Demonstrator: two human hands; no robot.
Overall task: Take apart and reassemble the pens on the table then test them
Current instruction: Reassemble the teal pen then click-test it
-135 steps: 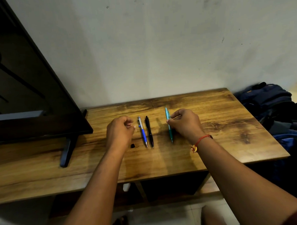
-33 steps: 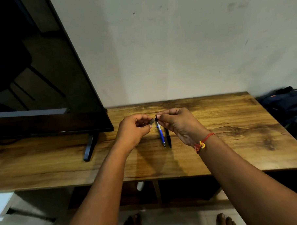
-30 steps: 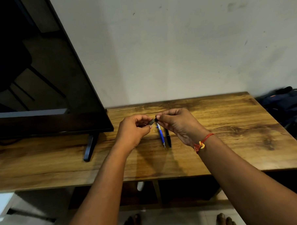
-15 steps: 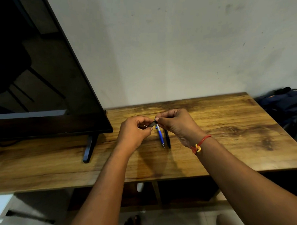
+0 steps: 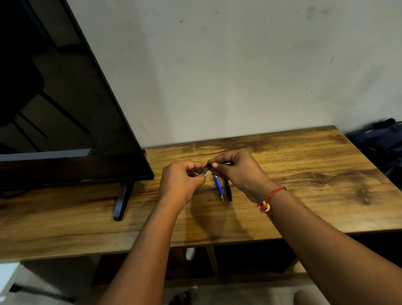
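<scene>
A dark pen part point(image 5: 205, 169) is held at frame centre, above the table point(image 5: 311, 170). Its left end is pinched by the left hand point(image 5: 180, 184) and its right end by the right hand point(image 5: 241, 171), so both grips are closed on it. A blue pen point(image 5: 218, 186) and a black pen point(image 5: 227, 189) lie side by side on the table just below the part, their upper ends hidden behind the right hand.

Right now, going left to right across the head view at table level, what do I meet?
television foot → left hand → dark pen piece → blue pen → black pen → red wrist thread → backpack
</scene>
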